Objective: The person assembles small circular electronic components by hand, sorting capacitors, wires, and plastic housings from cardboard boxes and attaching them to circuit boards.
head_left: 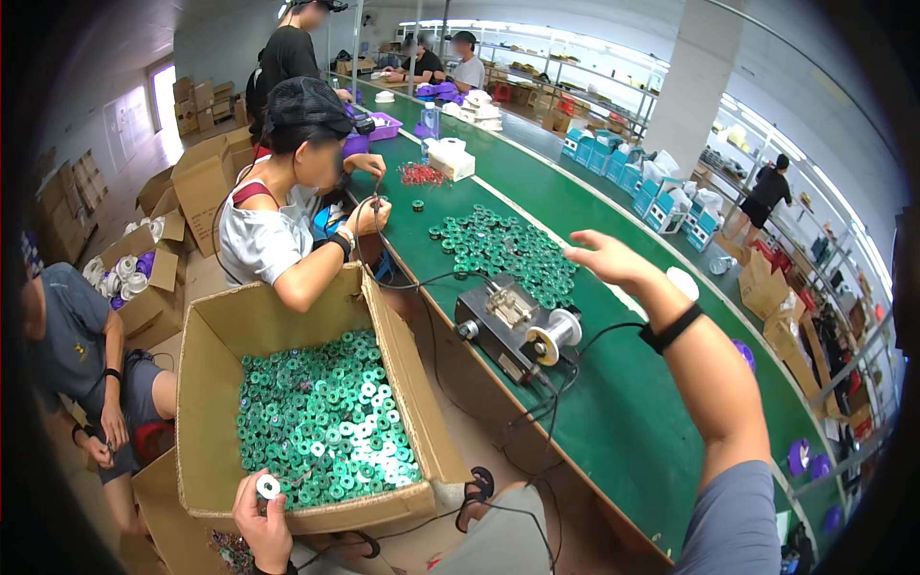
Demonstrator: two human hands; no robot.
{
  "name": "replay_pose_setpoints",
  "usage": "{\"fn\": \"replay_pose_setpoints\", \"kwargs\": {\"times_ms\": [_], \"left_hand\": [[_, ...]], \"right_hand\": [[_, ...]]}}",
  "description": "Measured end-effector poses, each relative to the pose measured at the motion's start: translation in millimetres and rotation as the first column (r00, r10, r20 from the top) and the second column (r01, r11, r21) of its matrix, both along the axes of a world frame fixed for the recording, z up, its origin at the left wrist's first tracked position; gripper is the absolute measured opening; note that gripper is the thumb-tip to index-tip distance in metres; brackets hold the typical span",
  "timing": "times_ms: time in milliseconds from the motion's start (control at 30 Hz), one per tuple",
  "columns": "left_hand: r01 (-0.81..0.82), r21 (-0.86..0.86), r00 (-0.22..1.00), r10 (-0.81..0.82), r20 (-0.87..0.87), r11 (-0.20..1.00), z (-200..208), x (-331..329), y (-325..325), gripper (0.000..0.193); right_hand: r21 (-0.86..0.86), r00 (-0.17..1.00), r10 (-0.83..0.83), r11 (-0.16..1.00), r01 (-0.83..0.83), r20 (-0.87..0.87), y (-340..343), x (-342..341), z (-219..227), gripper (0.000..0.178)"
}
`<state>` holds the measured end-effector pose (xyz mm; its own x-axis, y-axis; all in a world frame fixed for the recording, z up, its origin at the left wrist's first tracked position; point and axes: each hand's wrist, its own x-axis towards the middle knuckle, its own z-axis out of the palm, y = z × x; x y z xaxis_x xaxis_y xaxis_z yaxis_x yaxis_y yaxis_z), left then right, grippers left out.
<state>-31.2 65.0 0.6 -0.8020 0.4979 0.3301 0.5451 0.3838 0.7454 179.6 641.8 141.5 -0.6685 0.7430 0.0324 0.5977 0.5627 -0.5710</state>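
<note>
white spool (267, 487) sits at about seven o'clock in the view, pinched in the left hand (261, 522), whose grip is clenched on it just over the near rim of a cardboard box (206, 422). that box is filled with green spools (326, 422), some with white tops. the right hand (606, 259) is raised at about two o'clock, fingers spread and grip released, holding nothing, with a black band (671, 329) on the wrist. it hangs above the green table (632, 422), near a loose pile of green rings (503, 247) lying at twelve o'clock from a small grey machine (508, 326). a silvery bobbin (553, 333) is fixed to the machine's right end, and black cables (551, 402) trail from it over the table edge. at ten o'clock a seated person in a dark cap (305, 101) works with both hands at the same table.
</note>
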Motion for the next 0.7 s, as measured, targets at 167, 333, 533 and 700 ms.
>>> {"fn": "replay_pose_setpoints", "kwargs": {"times_ms": [167, 333, 533, 700], "left_hand": [[0.295, 0.116, 0.951, -0.304, 0.063, 0.948, 27.0, 45.6, -16.4, 0.02], [0.601, 0.182, 0.785, -0.617, 0.045, 0.778, 46.7, 112.5, 3.5, 0.027], [0.66, 0.13, 0.75, -0.66, -0.044, 0.74, 50.7, 134.2, -2.0, 0.026], [0.621, 0.139, 0.781, -0.624, -0.025, 0.771, 56.3, 139.1, -31.3, 0.024]], "right_hand": [[0.199, 0.944, 0.05, 0.98, 0.017, -0.325, -131.3, 93.3, 51.1, 0.037], [0.111, 0.784, 0.537, 0.84, -0.531, -0.312, -329.3, 104.4, -14.0, 0.028], [-0.657, 0.896, 0.268, 0.611, -0.442, -0.354, -430.3, 92.4, -97.3, 0.03], [-0.499, 0.853, 0.373, 0.695, -0.518, -0.365, -445.9, 86.3, -103.1, 0.023]]}}
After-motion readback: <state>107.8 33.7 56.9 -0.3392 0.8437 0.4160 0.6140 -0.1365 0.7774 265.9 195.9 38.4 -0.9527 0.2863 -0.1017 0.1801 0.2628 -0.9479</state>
